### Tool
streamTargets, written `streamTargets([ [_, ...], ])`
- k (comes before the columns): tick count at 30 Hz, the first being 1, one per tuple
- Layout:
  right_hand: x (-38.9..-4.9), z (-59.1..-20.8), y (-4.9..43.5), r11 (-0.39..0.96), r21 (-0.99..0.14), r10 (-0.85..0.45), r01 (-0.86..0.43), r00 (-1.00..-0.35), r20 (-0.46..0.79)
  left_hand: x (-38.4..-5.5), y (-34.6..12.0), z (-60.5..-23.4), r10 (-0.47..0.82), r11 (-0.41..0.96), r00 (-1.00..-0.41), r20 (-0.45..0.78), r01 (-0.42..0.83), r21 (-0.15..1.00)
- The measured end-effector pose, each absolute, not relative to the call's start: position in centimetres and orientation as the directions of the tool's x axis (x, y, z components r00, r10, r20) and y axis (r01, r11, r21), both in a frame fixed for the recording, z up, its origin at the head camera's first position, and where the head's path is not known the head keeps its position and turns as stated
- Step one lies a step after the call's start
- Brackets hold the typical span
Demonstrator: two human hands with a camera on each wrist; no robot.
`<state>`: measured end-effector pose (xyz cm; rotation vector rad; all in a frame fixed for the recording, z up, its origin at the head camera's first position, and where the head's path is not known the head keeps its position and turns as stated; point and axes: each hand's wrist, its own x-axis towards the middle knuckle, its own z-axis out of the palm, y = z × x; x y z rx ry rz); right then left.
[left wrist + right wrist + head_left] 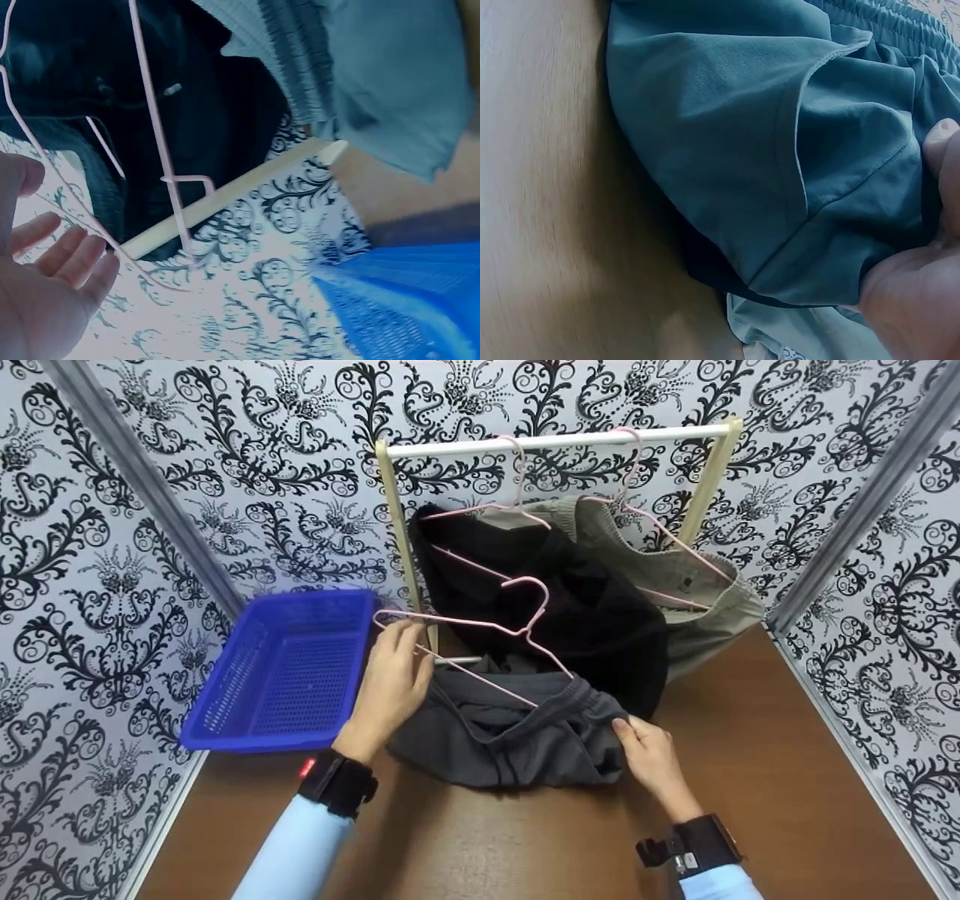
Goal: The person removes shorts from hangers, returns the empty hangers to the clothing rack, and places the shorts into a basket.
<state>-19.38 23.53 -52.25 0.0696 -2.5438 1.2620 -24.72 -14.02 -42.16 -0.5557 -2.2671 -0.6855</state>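
Dark grey drawstring pants [517, 742] with an elastic waistband hang over the table in the head view. A pink wire hanger [487, 624] has its right end inside the waistband; its left end sticks out past the cloth. My right hand [651, 750] grips the pants at the right side of the waist, thumb on top. In the right wrist view, the pants [727, 135] show a pocket opening beside that hand. My left hand [394, 679] is at the hanger's left end. Its fingers [71, 251] are loosely bent beside the wire in the left wrist view; contact is unclear.
Behind stands a rack with a white rail [570, 439] and wooden legs. Black clothing [555, 585] and greenish-grey clothing [701, 637] hang there on pink hangers. A blue plastic basket [281, 742] sits at left on the brown table [480, 840]. Patterned walls [315, 525] enclose the table.
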Motion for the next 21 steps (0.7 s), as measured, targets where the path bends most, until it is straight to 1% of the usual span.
streamTargets([
  [2,-19.4,-52.2,23.6,0.616,-0.765,0.080,-0.188,-0.951,0.298,-25.0,-13.5,-41.8,0.232,0.776,-0.649,0.724,0.573,0.265],
  [5,-19.3,-52.1,23.5,0.617,-0.758,0.067,-0.212,-0.945,0.319,-25.3,-12.7,-41.5,0.291,0.785,-0.639,0.712,0.584,0.204],
  [9,-19.2,-51.9,23.3,0.619,-0.744,0.049,-0.251,-0.933,0.356,-25.5,-11.9,-41.1,0.359,0.793,-0.670,0.650,0.586,0.166],
  [12,-19.3,-51.9,23.3,0.611,-0.731,0.026,-0.304,-0.915,0.402,-25.5,-11.4,-40.9,0.386,0.782,-0.698,0.604,0.595,0.187],
  [14,-19.3,-51.9,23.4,0.608,-0.717,0.011,-0.340,-0.899,0.437,-25.6,-11.2,-40.9,0.393,0.771,-0.702,0.595,0.604,0.204],
  [18,-19.4,-52.1,23.4,0.614,-0.686,-0.001,-0.391,-0.869,0.494,-25.9,-10.7,-41.2,0.389,0.746,-0.680,0.622,0.628,0.221],
  [21,-19.5,-52.2,23.3,0.612,-0.680,-0.004,-0.404,-0.861,0.509,-26.1,-10.5,-41.3,0.377,0.735,-0.670,0.640,0.637,0.234],
])
